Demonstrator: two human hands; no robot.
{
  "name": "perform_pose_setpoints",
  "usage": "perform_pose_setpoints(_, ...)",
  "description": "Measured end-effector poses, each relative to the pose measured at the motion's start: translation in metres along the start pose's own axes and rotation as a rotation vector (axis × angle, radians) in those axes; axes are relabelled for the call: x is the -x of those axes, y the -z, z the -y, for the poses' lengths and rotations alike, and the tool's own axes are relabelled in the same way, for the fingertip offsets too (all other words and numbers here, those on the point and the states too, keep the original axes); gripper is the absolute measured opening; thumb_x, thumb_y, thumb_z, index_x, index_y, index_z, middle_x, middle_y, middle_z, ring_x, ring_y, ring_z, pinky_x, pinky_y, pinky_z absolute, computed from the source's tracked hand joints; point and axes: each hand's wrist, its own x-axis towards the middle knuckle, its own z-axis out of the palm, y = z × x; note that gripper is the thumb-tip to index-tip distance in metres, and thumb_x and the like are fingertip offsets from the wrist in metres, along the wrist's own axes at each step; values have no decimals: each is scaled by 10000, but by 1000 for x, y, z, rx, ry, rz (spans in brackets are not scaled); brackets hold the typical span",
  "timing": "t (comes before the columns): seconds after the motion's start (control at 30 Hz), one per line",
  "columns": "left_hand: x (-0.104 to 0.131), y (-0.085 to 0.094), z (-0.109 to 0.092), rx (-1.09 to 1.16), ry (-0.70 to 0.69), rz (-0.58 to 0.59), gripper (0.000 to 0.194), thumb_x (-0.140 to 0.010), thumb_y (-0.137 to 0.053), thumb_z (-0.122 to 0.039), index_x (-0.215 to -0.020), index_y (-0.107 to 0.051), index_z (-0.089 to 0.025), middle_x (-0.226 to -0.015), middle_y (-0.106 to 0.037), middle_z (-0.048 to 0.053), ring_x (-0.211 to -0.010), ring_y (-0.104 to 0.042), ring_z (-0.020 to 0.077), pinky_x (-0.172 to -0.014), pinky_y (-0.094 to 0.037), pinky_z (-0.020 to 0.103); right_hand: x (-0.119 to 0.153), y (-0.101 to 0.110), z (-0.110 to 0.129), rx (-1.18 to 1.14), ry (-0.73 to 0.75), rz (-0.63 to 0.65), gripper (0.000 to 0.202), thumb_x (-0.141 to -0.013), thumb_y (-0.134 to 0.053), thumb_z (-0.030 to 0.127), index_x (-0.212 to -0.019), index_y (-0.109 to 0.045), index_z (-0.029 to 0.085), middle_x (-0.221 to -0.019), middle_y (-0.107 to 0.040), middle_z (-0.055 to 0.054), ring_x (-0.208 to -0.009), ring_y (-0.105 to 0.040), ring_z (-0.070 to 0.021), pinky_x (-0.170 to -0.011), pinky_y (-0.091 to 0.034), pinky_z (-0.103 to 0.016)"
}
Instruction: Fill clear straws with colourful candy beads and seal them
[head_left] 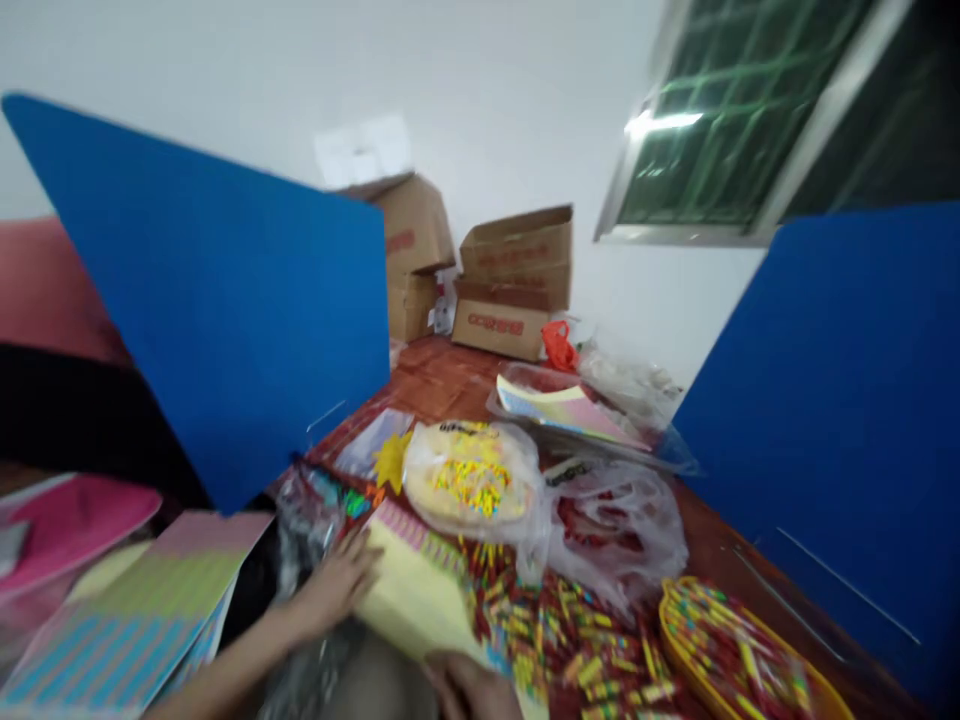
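Observation:
A pale yellow paper sheet (420, 590) with a pink patterned strip along its far edge lies slanted in front of me. My left hand (341, 580) rests on its left edge, fingers stretched out and lying flat. At the near edge of the sheet is my right hand (472, 685), its fingers curled together. Blur and the frame's bottom edge hide what these fingers hold. Small yellow, red and green sticks (592, 630) are strewn to the right of the sheet. Just beyond it sits a white plastic bag (472, 480) with tiny yellow and red pieces in it.
A yellow basket (817, 690) of similar sticks stands at right, near a crumpled clear bag (622, 530). Patterned sheets (142, 600) lie at left beside a pink basin (82, 520). Blue panels (247, 290) rise on both sides. Cardboard boxes (502, 320) stand against the wall.

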Motion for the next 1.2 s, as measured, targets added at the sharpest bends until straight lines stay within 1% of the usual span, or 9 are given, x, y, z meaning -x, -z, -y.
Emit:
perform_pose_setpoints(0.07,-3,8,-11,43,-4,32,407,-979,-461,-304,-1315,-658,-185,-1442,-552,178,-1407,-452,329,-1145,-391,537,8,-10,-9,-33,-32,109,307,-995,-453,321,-972,-757,284,-909,-774,-16,-830,-744,-185,-719,-603,-297)
perform_pose_setpoints(0.13,-6,11,-12,91,-1,46,409,-992,-465,-344,-1310,-649,-164,-1441,-538,182,-1422,-419,327,-1161,-365,519,16,-18,-20,-24,-6,145,317,-981,-448,314,-999,-757,244,-933,-783,-59,-847,-755,-213,-758,-608,-316)
perform_pose_setpoints(0.4,1,38,-10,223,-113,9,330,-1012,-405,-271,-1058,-702,-136,-1056,-680,145,-1007,-649,227,-935,-493,350,23,-24,-47,-23,-16,48,376,-973,-482,454,-959,-758,199,-906,-789,-91,-805,-761,-226,-764,-615,-337)
perform_pose_setpoints(0.53,29,59,-3,238,-101,-69,326,-1001,-412,-279,-1044,-705,-144,-1020,-707,139,-991,-654,220,-934,-479,343,25,-22,-49,-41,-89,23,435,-941,-508,540,-953,-756,184,-785,-774,-77,-665,-736,-207,-702,-607,-337)
perform_pose_setpoints(0.67,82,72,17,320,190,-205,332,-980,-452,-345,-1076,-710,-159,-1083,-733,119,-1020,-669,225,-921,-471,324,25,-21,-49,-109,-193,2,474,-913,-541,586,-968,-753,165,-711,-747,-59,-555,-675,-169,-589,-569,-288)
perform_pose_setpoints(0.73,113,70,24,374,438,-225,361,-969,-451,-380,-1090,-705,-152,-1089,-733,121,-994,-672,235,-898,-464,323,24,-21,-48,-121,-226,-11,503,-896,-555,611,-966,-755,155,-696,-741,-60,-523,-649,-158,-546,-544,-272)
perform_pose_setpoints(0.8,142,59,24,442,629,-136,390,-955,-439,-399,-1095,-700,-144,-1078,-728,130,-950,-662,244,-873,-456,331,24,-21,-46,-120,-243,-22,532,-883,-560,635,-965,-758,148,-681,-736,-62,-507,-635,-153,-523,-526,-265)
perform_pose_setpoints(1.03,206,1,-4,751,587,376,201,-674,-730,-389,-697,-701,-191,-697,-706,25,-653,-613,184,-620,-458,255,25,-22,-45,-125,-238,-44,575,-863,-566,670,-959,-754,135,-674,-725,-60,-485,-617,-148,-518,-524,-273)
perform_pose_setpoints(1.2,218,-7,4,843,664,353,431,-747,-661,-590,-689,-648,-163,-581,-612,17,-558,-544,155,-530,-432,247,25,-27,-49,-116,-252,-67,555,-871,-571,646,-983,-746,132,-692,-730,-63,-487,-614,-145,-522,-518,-274)
